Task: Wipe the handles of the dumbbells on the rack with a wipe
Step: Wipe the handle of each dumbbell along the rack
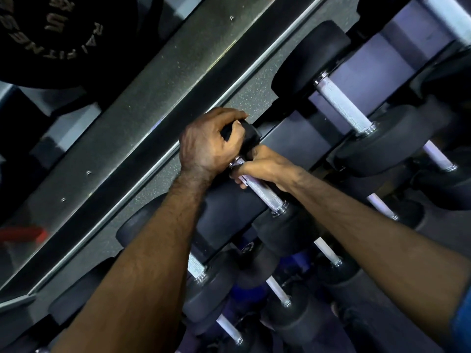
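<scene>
Two hands are seen on one dumbbell on the rack (142,103). The left hand (209,143) is curled over the dumbbell's far black end (251,135). The right hand (265,165) is wrapped round the metal handle (262,191), fingers hidden beneath. No wipe can be made out; it may be covered by the right hand. Lower rows are dim and blurred.
</scene>
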### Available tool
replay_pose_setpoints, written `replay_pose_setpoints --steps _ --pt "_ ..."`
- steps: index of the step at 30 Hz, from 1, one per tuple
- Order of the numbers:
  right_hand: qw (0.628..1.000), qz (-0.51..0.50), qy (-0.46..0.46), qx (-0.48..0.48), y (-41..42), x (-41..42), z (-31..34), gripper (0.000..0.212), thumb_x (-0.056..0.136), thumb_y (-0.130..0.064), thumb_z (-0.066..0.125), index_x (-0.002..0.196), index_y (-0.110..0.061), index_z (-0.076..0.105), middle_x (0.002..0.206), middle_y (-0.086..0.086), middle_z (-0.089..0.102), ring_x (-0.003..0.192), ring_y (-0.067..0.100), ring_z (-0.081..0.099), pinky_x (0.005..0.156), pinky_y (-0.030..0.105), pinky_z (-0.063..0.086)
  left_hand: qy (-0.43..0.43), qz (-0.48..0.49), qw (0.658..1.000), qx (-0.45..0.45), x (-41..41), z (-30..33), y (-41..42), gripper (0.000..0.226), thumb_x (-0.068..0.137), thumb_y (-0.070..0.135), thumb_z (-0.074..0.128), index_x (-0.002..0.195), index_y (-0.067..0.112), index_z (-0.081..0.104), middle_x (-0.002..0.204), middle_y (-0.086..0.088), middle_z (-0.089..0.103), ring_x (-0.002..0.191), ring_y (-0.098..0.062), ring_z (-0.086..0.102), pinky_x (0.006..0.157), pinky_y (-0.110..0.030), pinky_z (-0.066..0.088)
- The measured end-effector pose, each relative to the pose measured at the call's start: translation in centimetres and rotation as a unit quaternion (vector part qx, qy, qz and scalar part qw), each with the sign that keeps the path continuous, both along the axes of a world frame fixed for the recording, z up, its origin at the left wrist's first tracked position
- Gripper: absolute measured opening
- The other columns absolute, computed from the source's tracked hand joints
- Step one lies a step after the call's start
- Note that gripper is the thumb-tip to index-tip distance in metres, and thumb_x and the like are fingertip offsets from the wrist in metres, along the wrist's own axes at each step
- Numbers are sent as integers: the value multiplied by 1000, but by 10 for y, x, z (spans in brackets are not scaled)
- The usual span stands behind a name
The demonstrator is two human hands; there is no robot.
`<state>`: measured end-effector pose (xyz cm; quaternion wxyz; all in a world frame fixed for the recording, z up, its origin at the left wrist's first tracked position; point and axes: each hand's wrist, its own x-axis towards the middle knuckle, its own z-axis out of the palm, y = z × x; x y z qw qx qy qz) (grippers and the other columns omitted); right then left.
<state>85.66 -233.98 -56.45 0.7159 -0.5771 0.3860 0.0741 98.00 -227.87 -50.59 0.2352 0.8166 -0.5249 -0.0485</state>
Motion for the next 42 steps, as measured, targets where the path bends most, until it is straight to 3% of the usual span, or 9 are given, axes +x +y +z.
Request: replay_pose_setpoints --steps 4,8,11,16,20,26,29,34,42 --pt "999 43 30 6 7 -33 -7 28 81 -14 79 95 9 69 82 20 77 67 27 72 72 43 61 3 0 1000 0 1 -1 0 34 96 37 56 116 33 83 123 19 76 110 -4 72 90 -24 55" --pt "997 31 37 -61 -1 -22 -4 37 70 -25 89 90 -2 69 75 9 73 68 28 70 64 40 53 1 -2 1000 0 0 -1 -1 34 96 38 55 116 34 83 124 20 76 111 -3 71 90 -27 56" --pt "992 10 11 -124 -6 -8 0 39 64 -30 90 88 -6 70 86 18 74 73 30 71 67 48 57 2 0 1000 3 0 0 -1 35 96 38 54 117 35 82 124 20 76 112 -4 71 90 -30 58" --pt "964 193 83 -163 -5 -57 -9 42 69 -41 90 89 -9 73 81 8 74 67 16 57 61 31 42 1 1 1000 -5 1 -2 1 34 96 38 55 116 34 82 123 20 76 112 -4 72 92 -30 58" --pt "981 140 41 -126 -17 -35 -6 50 56 -50 84 86 -11 74 81 8 76 70 19 62 68 35 46 1 3 1000 -6 1 -2 1 35 96 39 54 115 33 83 122 17 77 111 -7 73 92 -30 56" --pt "974 202 55 -82 -18 -69 -2 31 69 -9 66 97 -12 79 82 3 78 70 17 62 68 38 49 10 7 1000 -15 1 -3 0 36 94 42 54 114 35 83 121 20 77 111 -8 73 91 -33 58" --pt "976 152 30 -155 -20 -71 5 31 87 0 62 99 -19 83 87 -3 81 78 6 68 84 35 59 8 12 1000 -19 1 -3 1 36 93 42 54 114 35 83 121 20 77 110 -8 72 90 -30 57" --pt "968 63 35 -241 -2 -72 13 10 81 -16 77 86 -23 79 75 -6 76 66 3 65 77 35 61 7 11 1000 -17 1 -3 1 37 93 43 54 114 35 83 121 20 77 109 -7 72 88 -28 56" --pt "951 -23 40 -306 20 -50 20 23 71 -35 81 89 -27 69 80 -12 70 75 11 68 76 38 60 2 8 1000 -20 1 -2 1 38 93 43 53 114 34 83 121 19 78 109 -8 72 88 -30 57"
